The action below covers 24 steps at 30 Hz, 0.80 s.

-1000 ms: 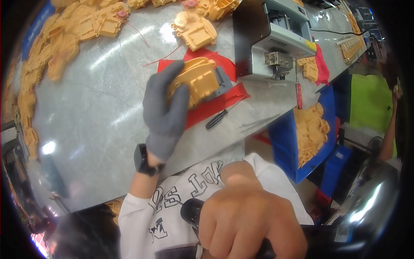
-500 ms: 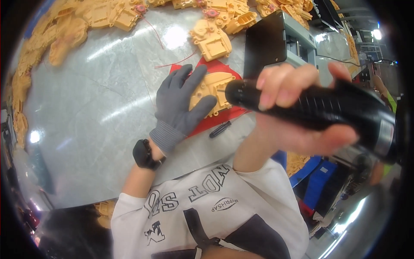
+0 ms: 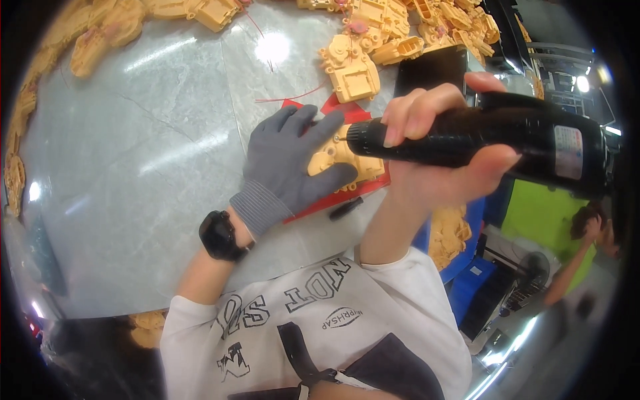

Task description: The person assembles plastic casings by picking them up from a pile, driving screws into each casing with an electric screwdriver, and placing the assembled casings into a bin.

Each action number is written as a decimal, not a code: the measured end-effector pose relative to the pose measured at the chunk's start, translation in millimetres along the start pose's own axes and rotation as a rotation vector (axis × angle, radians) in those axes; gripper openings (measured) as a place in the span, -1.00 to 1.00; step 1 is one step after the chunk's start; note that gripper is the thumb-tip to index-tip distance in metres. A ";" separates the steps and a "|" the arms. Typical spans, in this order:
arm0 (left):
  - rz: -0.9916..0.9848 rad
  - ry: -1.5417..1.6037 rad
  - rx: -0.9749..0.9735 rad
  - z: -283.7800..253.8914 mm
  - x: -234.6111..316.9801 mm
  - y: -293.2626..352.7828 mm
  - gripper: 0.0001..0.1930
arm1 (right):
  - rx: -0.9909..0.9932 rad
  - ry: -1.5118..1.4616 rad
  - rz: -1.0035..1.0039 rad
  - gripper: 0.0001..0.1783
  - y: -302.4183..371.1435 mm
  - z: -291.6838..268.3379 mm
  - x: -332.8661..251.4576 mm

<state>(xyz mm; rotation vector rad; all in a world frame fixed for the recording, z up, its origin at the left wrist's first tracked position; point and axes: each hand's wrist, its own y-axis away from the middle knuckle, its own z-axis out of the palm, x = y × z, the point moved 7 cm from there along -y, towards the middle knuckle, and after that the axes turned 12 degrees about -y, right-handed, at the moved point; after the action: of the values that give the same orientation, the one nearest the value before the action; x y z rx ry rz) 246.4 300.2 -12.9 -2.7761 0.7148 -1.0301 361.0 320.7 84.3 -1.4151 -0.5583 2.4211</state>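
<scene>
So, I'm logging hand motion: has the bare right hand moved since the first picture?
Yes: the bare right hand went up the view, from below the black-handled screwdriver to above and right of it.

The person is wearing a grey knit glove [image 3: 277, 157] with a ribbed cuff [image 3: 259, 208] on the left hand [image 3: 283, 163]; the right hand [image 3: 437, 183] is going bare. A black wristwatch [image 3: 220, 235] is circling the left wrist. A white short-sleeved T-shirt [image 3: 273, 330] is showing black-outlined lettering [image 3: 316, 289] above a black strap [image 3: 297, 348].
</scene>
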 end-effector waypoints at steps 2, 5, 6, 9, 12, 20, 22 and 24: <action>-0.003 0.009 0.019 2.6 -2.3 -0.1 -0.37 | 0.030 -0.043 0.052 -0.22 0.5 -3.6 7.6; -0.018 0.032 0.006 3.2 -5.8 0.1 -0.38 | 0.087 0.018 0.136 -0.14 2.3 -4.0 16.9; -0.025 0.051 -0.024 4.3 -6.3 -0.1 -0.38 | 0.086 0.018 0.141 -0.14 3.3 -3.2 17.0; -0.041 0.017 0.039 5.8 -5.1 4.5 -0.38 | -0.049 -0.136 -0.093 -0.12 2.9 -2.3 4.3; -0.046 0.055 0.009 6.9 -6.0 1.9 -0.38 | -0.119 0.070 -0.101 -0.24 1.6 -1.5 -11.6; -0.079 0.120 0.004 11.2 -7.7 -3.3 -0.46 | -0.027 -0.077 -0.104 -0.10 -2.2 -11.5 1.0; -0.078 0.143 0.004 12.3 -7.7 -3.5 -0.48 | -0.030 -0.076 -0.100 -0.09 -2.4 -11.3 0.8; -0.074 0.133 0.053 10.3 -7.3 -3.1 -0.50 | -0.072 -0.045 -0.064 -0.18 -2.3 -11.1 0.1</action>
<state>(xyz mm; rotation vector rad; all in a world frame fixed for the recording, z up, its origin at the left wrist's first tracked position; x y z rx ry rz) 249.3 305.5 -24.3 -2.7281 0.5942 -1.2379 370.8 324.8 80.3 -1.3519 -0.6969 2.4098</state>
